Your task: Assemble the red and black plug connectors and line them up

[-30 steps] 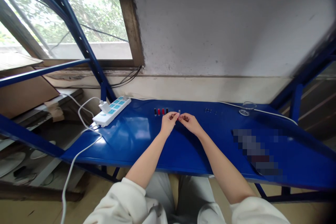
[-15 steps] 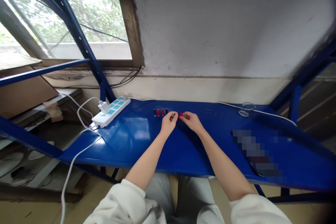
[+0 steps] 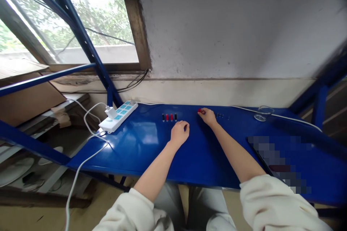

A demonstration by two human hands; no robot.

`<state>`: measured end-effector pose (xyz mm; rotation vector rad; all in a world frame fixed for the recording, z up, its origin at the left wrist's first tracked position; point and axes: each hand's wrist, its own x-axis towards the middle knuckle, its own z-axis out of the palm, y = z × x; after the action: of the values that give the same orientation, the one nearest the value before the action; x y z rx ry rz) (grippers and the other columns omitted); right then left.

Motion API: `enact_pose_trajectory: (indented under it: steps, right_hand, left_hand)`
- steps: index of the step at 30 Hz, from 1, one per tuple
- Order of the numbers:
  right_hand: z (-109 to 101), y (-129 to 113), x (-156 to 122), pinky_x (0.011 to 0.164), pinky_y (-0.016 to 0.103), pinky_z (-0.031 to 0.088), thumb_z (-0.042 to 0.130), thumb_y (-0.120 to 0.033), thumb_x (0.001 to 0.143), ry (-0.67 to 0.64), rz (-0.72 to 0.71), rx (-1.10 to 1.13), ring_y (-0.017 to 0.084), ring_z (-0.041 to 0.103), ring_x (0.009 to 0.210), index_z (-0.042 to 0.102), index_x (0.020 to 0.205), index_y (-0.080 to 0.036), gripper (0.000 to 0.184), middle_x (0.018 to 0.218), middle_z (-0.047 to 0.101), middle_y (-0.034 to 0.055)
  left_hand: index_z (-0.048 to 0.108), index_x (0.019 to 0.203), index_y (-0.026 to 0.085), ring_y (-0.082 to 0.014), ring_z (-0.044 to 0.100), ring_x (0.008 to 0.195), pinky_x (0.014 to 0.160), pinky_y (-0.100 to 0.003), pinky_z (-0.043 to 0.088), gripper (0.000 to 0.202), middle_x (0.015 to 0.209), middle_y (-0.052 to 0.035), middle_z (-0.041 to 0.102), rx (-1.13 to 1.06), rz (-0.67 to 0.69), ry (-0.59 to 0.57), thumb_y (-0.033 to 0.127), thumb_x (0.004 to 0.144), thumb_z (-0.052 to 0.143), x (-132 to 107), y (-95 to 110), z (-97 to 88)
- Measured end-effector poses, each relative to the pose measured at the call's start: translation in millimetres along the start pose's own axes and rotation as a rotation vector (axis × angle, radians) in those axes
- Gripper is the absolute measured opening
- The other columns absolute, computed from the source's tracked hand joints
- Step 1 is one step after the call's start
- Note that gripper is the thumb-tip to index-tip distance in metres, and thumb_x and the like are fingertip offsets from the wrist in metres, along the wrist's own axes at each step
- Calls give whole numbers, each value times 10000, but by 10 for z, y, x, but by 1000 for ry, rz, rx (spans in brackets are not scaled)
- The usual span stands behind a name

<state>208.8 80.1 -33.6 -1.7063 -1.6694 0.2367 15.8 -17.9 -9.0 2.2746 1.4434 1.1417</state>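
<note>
In the head view, my right hand (image 3: pixel 208 116) pinches a small red cylindrical piece (image 3: pixel 200 110) between thumb and fingertips, above the far part of the blue table (image 3: pixel 200 158). My left hand (image 3: pixel 179 134) is closer to me, its fingers curled and thumb meeting a fingertip; anything in that pinch is too small or hidden to make out. Just beyond it stands a short row of small pieces with pale lower ends: a black one (image 3: pixel 163 117), two red ones (image 3: pixel 167 117) and another black one (image 3: pixel 175 117). Several tiny metallic bits (image 3: pixel 221 115) lie right of my right hand.
A white power strip (image 3: pixel 118 117) with a plug and cable lies at the table's left. Two clear round dishes (image 3: pixel 260 117) sit at the back right, near a white cable (image 3: pixel 295 121). A pixelated dark flat object (image 3: pixel 273 162) lies at right. Blue frame posts (image 3: pixel 101 75) flank the table.
My hands have parted. My right hand has moved right and away from me with the red piece; my left has drawn back slightly toward me. The view has shifted a little.
</note>
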Motion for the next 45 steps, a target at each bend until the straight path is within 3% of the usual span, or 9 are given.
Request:
enact_pose_trajectory:
  steps: [12, 19, 22, 26, 30, 35, 40, 42, 45]
  right_hand:
    - [48, -1, 74, 582, 223, 387, 578, -296, 730, -113, 37, -68, 144, 576, 689, 613, 796, -194, 127, 748, 636, 30]
    - [60, 54, 111, 678, 235, 416, 531, -170, 749, -187, 57, -97, 141, 583, 761, 603, 861, -161, 133, 850, 643, 70]
    - [70, 55, 117, 686, 245, 424, 533, -158, 741, -191, 69, -105, 149, 588, 774, 601, 858, -154, 135, 852, 642, 81]
    - [45, 16, 141, 637, 258, 432, 569, -153, 703, -209, 99, -134, 167, 598, 727, 608, 807, -151, 111, 773, 639, 80]
    - [-64, -34, 120, 578, 269, 426, 665, -170, 602, -236, 142, -177, 196, 603, 665, 611, 711, -153, 123, 654, 619, 71]
    - [-277, -232, -190, 584, 298, 419, 633, -241, 651, -214, 113, -176, 240, 613, 710, 633, 767, -143, 151, 740, 641, 132]
    - [-350, -551, -627, 629, 285, 424, 522, -327, 747, -163, -17, 45, 207, 609, 754, 634, 859, -191, 208, 806, 656, 83]
    - [-317, -627, -737, 641, 273, 426, 482, -328, 772, -132, -70, 136, 180, 601, 739, 617, 869, -203, 208, 810, 652, 61]
    - [-242, -667, -819, 604, 264, 427, 430, -368, 801, -96, -60, 243, 158, 587, 666, 572, 864, -199, 230, 802, 640, 55]
  left_hand:
    - [603, 792, 179, -139, 542, 766, 714, -259, 437, 188, 798, -29, 607, -1, -9, -33, 194, 817, 417, -1, 30, -7]
    - [610, 818, 185, -141, 547, 783, 726, -256, 437, 209, 812, -32, 605, 18, -17, -57, 204, 824, 402, -9, 30, 4]
    - [602, 934, 198, -161, 556, 807, 725, -264, 440, 229, 832, -45, 609, 53, -36, -47, 224, 828, 400, -8, -2, 17]
    - [385, 1276, 216, -173, 575, 720, 631, -253, 439, 452, 804, -61, 607, 143, -103, -37, 263, 828, 410, 19, -87, -7]
    - [182, 1377, 205, -175, 586, 659, 617, -253, 437, 610, 790, -73, 599, 214, -187, -15, 251, 816, 419, 59, -174, -58]
    - [179, 1375, 182, -194, 602, 706, 662, -270, 446, 611, 794, -87, 596, 233, -266, -7, 267, 819, 418, 90, -228, -74]
    - [403, 1242, 193, -212, 587, 853, 699, -286, 444, 406, 1034, -140, 568, 212, -262, 38, 246, 839, 390, 125, -264, -71]
    - [493, 1107, 194, -190, 591, 827, 703, -279, 443, 288, 992, -114, 589, 119, -254, 78, 209, 840, 385, 143, -275, -61]
    - [496, 988, 182, -134, 593, 680, 671, -257, 451, 179, 851, -62, 623, -195, -231, 123, 201, 830, 412, 161, -256, -31]
